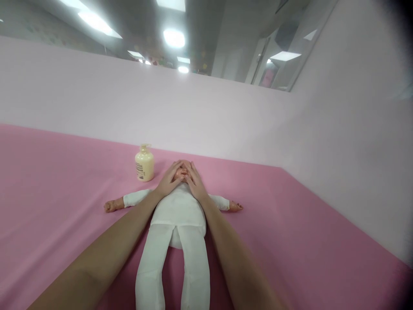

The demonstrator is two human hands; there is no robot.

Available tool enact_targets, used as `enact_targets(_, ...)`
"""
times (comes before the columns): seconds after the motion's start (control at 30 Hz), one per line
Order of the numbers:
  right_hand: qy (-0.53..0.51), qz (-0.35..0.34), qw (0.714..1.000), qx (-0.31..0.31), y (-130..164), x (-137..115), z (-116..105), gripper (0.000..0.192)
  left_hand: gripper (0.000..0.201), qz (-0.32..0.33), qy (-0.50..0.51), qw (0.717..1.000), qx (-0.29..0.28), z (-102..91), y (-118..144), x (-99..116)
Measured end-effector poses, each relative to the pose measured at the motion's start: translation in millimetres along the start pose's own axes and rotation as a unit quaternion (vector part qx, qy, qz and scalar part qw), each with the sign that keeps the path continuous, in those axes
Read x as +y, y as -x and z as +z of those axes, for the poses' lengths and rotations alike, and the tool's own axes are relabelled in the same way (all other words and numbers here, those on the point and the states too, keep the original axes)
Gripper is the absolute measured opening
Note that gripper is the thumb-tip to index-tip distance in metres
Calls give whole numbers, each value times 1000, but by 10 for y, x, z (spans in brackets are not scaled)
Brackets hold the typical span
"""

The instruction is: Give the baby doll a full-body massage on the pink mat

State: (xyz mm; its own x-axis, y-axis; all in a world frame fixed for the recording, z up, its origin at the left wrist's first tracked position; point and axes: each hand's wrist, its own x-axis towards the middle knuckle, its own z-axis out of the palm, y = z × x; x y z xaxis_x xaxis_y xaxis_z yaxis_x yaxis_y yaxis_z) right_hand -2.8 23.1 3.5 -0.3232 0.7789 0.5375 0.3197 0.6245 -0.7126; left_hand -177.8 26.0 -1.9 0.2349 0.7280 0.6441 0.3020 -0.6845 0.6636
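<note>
Hands (two) on one doll, one bottle

Head-worn view, facing forward and down, near the doll

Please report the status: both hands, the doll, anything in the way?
Left hand, right hand: open, along either side of doll face. Doll on its back. Bottle upright at left, not in the way.

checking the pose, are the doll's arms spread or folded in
Spread: the doll lies face up on the pink surface, a white sleeve and small hand stretched out to each side.
</note>
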Motion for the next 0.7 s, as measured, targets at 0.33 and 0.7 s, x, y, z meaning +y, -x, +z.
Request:
enact_targets(0.33,-97,221,970,27,-35,131,46,84,77,-187,38,978,83,64,5,-64)
enact_targets(0.7,-25,69,997,9,-50,78,43,57,55,-67,-4,997,36,22,-42,-75)
